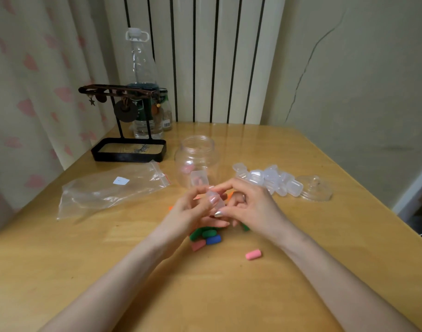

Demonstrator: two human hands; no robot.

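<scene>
Above the middle of the wooden table (301, 248), my left hand (193, 212) and my right hand (250, 207) meet around a small clear plastic case (214, 200). Fingers of both hands pinch it. Under the hands lies a small heap of foam earplugs, green ones (205, 234), a blue one (213, 240) and a pink one (198, 245). One pink earplug (253, 255) lies alone to the right. Orange ones peek out behind the fingers. An open clear jar (196, 159) stands just beyond the hands, with a small case holding something pink inside it.
A pile of several empty clear cases (269, 179) and the jar's clear lid (315, 188) lie at the right. An empty zip bag (114, 188) lies at the left. A black jewellery stand (128, 149), a tall water bottle (141, 80) and a small jar sit at the back left.
</scene>
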